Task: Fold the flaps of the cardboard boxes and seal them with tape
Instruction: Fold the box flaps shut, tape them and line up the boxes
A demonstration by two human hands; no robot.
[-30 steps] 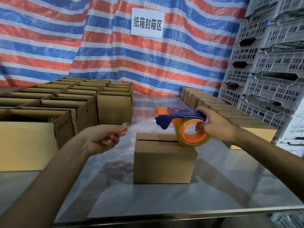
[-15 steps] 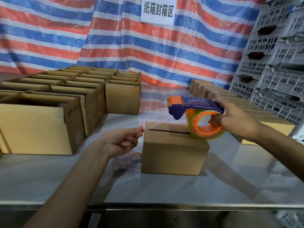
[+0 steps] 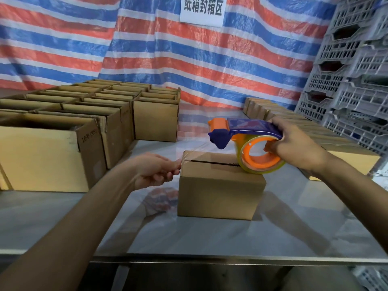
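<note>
The left hand's (image 3: 155,171) fingers (image 3: 175,164) pinch the tape end (image 3: 189,156) at the left top edge of the box (image 3: 220,185), mid-surface (image 3: 294,232); the right hand (image 3: 294,148) grips the tape dispenser (image 3: 247,131) above it. A slack or skewed strand could wrinkle or miss the seam (image 3: 216,162).

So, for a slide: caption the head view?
Left hand pinches tape at the closed box; right hand holds the tape dispenser over it.

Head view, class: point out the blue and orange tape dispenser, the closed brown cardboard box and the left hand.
tape dispenser (image 3: 252,127), head view, blue handle.
cardboard box (image 3: 220,194), head view, front face.
left hand (image 3: 156,172), head view, middle.
</note>
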